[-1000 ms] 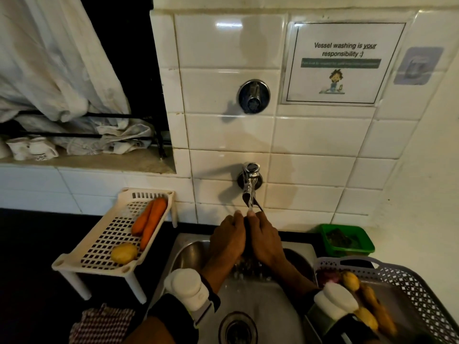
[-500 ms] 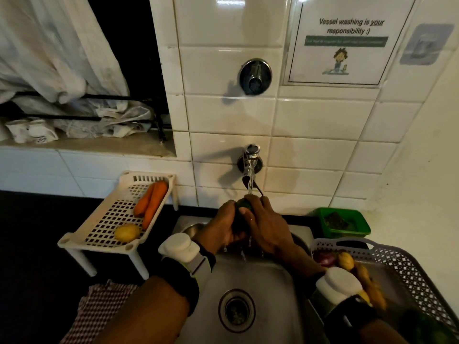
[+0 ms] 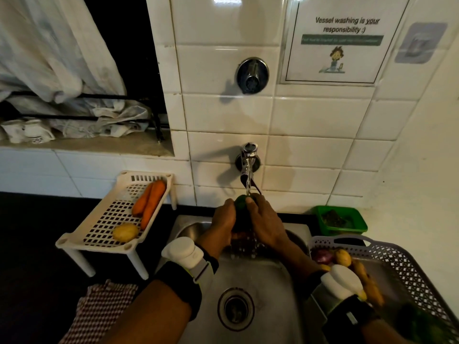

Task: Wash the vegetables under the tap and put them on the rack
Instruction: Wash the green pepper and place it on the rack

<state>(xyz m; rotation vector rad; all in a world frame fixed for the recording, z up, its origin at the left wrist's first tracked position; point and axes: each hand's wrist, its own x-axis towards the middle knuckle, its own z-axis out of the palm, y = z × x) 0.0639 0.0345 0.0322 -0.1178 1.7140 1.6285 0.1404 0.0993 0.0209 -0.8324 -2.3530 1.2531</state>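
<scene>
We are seeing orange carrots (image 3: 149, 202) and a yellow potato (image 3: 125, 232) lying on the cream rack (image 3: 74, 240), a green vegetable (image 3: 240, 202) showing between hands, and a red-and-white checked cloth (image 3: 99, 311).

Both forearms are bare, each wearing a black wrist strap (image 3: 182, 281) carrying a white, rounded device (image 3: 182, 249), possibly a sensor.

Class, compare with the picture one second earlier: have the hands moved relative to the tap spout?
Yes. Both hands have risen with the green vegetable, closer to the tap spout.
</scene>
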